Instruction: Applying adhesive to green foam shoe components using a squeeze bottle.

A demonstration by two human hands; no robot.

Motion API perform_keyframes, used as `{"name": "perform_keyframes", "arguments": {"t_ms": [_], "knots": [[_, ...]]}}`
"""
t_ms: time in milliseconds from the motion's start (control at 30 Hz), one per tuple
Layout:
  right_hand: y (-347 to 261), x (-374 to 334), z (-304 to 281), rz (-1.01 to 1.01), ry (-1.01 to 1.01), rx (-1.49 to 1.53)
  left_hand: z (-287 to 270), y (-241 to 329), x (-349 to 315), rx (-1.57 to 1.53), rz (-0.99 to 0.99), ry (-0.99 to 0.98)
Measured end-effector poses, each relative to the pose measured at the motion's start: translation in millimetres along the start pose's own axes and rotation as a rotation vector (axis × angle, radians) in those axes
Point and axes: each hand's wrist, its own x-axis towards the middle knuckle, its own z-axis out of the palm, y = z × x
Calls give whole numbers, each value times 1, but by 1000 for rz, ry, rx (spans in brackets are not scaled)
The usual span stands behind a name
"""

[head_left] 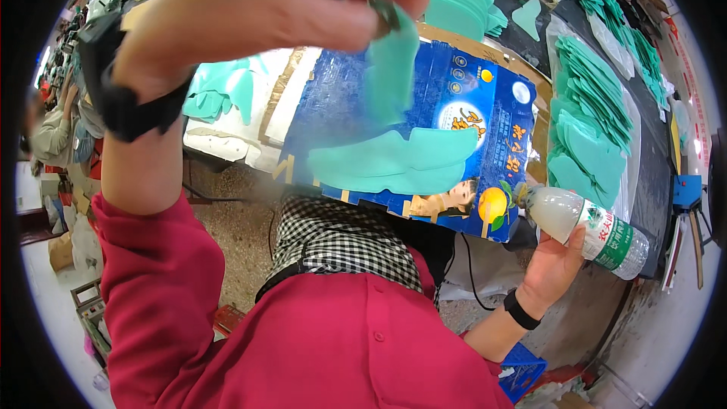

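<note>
My left hand (295, 7), wearing a black strap at the wrist, is raised high over the board. Its fingers are closed in a pinch on a thin mint-green sheet piece (390, 79), which hangs down and is smeared by motion. Something small and dark shows at the fingertips; I cannot make out what it is. Below it, mint-green cut pieces (394, 163) lie flat along the near edge of a blue printed cardboard sheet (348, 83). My right hand (551, 273) is wrapped round a clear plastic bottle (556, 210) with a green and white label, tilted with its narrow tip toward the cardboard.
A stack of mint-green pieces (591, 106) lies right of the cardboard, and another pile (462, 4) behind it. More loose pieces (223, 91) rest at the left. A blue crate (522, 371) is on the floor at the lower right. A person (53, 132) sits far left.
</note>
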Motion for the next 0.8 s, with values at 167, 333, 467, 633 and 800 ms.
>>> {"name": "perform_keyframes", "arguments": {"t_ms": [167,333,467,633,800], "knots": [[-3,3,26,-136,13,-20,34,-13,-30,143,84,220],[22,0,110,-232,-172,-252,115,-76,-116,361,-229,-184],[71,-14,198,-221,-677,-427,137,-75,-145,468,-355,-44],[107,12,227,16,-704,-432,144,-51,-166,387,-514,80],[111,29,224,-80,-567,-466,127,-39,-202,328,-607,318]]}}
